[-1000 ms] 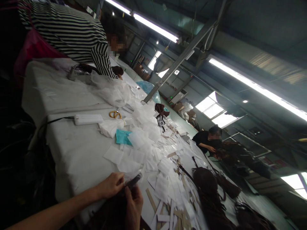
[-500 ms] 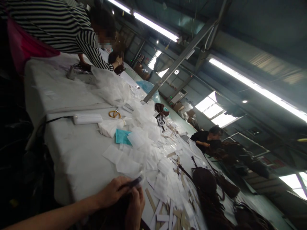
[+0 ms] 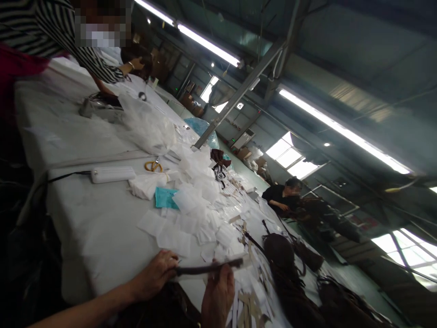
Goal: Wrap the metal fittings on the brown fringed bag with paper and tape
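Observation:
My left hand (image 3: 157, 274) pinches one end of a dark brown strap (image 3: 208, 268) at the near edge of the white table (image 3: 99, 228). My right hand (image 3: 218, 296) is closed on the same strap further along, and the strap runs level between them, its far end poking out to the right. Below my hands lies dark brown material (image 3: 164, 305), partly hidden. White paper pieces (image 3: 177, 237) lie just beyond my fingers.
A person in a striped top (image 3: 51, 41) leans over the table's far left. Another person in black (image 3: 283, 198) sits at the far side. On the table are a white power strip (image 3: 112, 174), yellow-handled scissors (image 3: 153, 166), a teal cloth (image 3: 164, 198), a brown bag (image 3: 283, 253) and card strips (image 3: 251, 305).
My hands have drawn the dark strap out longer, the right hand sliding to the right along it. The person in stripes has straightened and moved left. The view has shifted slightly.

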Motion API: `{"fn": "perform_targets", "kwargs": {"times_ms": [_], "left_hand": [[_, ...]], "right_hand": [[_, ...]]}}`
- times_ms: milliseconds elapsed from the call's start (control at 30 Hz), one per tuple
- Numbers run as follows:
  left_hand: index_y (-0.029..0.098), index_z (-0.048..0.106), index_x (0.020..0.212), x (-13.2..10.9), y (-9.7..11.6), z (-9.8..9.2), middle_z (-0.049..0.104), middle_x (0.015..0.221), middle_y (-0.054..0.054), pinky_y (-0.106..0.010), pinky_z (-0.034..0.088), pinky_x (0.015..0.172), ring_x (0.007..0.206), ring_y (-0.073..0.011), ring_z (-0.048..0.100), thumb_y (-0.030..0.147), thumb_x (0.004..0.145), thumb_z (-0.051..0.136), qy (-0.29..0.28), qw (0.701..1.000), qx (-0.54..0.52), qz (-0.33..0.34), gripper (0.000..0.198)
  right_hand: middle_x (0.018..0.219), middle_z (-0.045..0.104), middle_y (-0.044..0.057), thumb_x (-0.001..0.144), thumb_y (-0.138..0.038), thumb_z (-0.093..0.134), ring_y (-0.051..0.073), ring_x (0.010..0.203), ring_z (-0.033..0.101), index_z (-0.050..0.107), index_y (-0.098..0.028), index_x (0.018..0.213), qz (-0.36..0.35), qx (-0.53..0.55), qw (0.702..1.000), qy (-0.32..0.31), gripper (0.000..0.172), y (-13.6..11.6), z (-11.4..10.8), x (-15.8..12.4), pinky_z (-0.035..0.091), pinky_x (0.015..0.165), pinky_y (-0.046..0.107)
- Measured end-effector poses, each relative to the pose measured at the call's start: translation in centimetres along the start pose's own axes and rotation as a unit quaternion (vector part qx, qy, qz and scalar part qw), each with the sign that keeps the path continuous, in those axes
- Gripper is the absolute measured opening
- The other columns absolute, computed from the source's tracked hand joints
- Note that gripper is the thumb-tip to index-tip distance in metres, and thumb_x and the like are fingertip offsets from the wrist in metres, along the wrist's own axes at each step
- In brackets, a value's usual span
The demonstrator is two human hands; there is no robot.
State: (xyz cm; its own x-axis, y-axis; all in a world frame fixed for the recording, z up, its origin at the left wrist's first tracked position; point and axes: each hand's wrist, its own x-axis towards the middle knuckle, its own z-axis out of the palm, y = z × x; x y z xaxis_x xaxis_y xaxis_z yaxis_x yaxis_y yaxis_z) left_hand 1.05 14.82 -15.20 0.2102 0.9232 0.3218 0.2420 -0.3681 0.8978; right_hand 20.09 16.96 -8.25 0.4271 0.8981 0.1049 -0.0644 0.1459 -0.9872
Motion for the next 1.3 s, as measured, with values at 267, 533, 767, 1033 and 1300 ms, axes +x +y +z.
{"fn": "perform_targets", "kwargs": {"times_ms": [267, 533, 767, 1033, 1300], "left_hand": [[0.024, 0.064, 0.09, -0.9, -1.8, 1.0, 0.064, 0.094, -0.004, -0.035, 0.045, 0.09, 0.095, -0.0238, 0.056, 0.037, 0.094, 0.039, -0.026, 1.0, 0.0, -0.012, 0.028], [0.025, 0.065, 0.096, -1.0, -2.6, 1.3, 0.067, 0.095, -0.003, -0.037, 0.044, 0.095, 0.096, -0.0237, 0.057, 0.039, 0.094, 0.037, -0.038, 0.999, 0.019, 0.015, 0.031], [0.025, 0.061, 0.11, -1.3, -5.0, 2.6, 0.065, 0.108, -0.008, -0.042, 0.043, 0.1, 0.104, -0.0275, 0.057, 0.043, 0.091, 0.041, 0.01, 0.999, 0.03, 0.006, 0.033], [0.022, 0.062, 0.09, -0.7, -2.1, 0.4, 0.061, 0.089, -0.005, -0.034, 0.047, 0.086, 0.087, -0.0214, 0.057, 0.038, 0.094, 0.036, -0.075, 0.997, 0.015, -0.005, 0.031], [0.023, 0.049, 0.133, 1.7, 4.8, -5.4, 0.045, 0.144, -0.008, -0.039, 0.028, 0.111, 0.133, -0.0277, 0.038, 0.039, 0.083, 0.059, -0.152, 0.986, -0.05, -0.041, 0.054]], "right_hand": [[0.102, 0.066, 0.005, 0.068, -0.048, 0.075, 0.016, 0.09, 0.063, 0.057, -0.022, 0.115, 0.044, 0.048, 0.997, 0.049, 0.057, -4.5, -2.5, -1.7, 0.051, 0.066, 0.022], [0.05, 0.041, -0.011, 0.065, -0.054, 0.077, 0.004, 0.043, 0.036, 0.056, -0.019, 0.075, 0.033, 0.029, 0.998, 0.036, 0.042, -5.8, -2.6, -3.0, 0.032, 0.042, 0.017], [0.042, 0.039, -0.01, 0.074, -0.069, 0.06, 0.005, 0.038, 0.032, 0.052, -0.02, 0.067, -0.003, -0.098, 0.993, 0.07, 0.05, -9.3, -3.5, -4.2, 0.023, 0.036, 0.018], [0.037, 0.043, -0.007, 0.061, -0.078, 0.063, 0.007, 0.034, 0.035, 0.053, -0.019, 0.061, 0.03, -0.067, 0.995, 0.07, 0.061, -9.6, -3.7, -4.9, 0.025, 0.034, 0.019], [0.04, 0.048, -0.005, 0.07, -0.071, 0.062, 0.01, 0.035, 0.043, 0.059, -0.017, 0.065, -0.017, -0.127, 0.991, 0.038, 0.054, -9.9, -3.2, -4.8, 0.032, 0.035, 0.021]]}}
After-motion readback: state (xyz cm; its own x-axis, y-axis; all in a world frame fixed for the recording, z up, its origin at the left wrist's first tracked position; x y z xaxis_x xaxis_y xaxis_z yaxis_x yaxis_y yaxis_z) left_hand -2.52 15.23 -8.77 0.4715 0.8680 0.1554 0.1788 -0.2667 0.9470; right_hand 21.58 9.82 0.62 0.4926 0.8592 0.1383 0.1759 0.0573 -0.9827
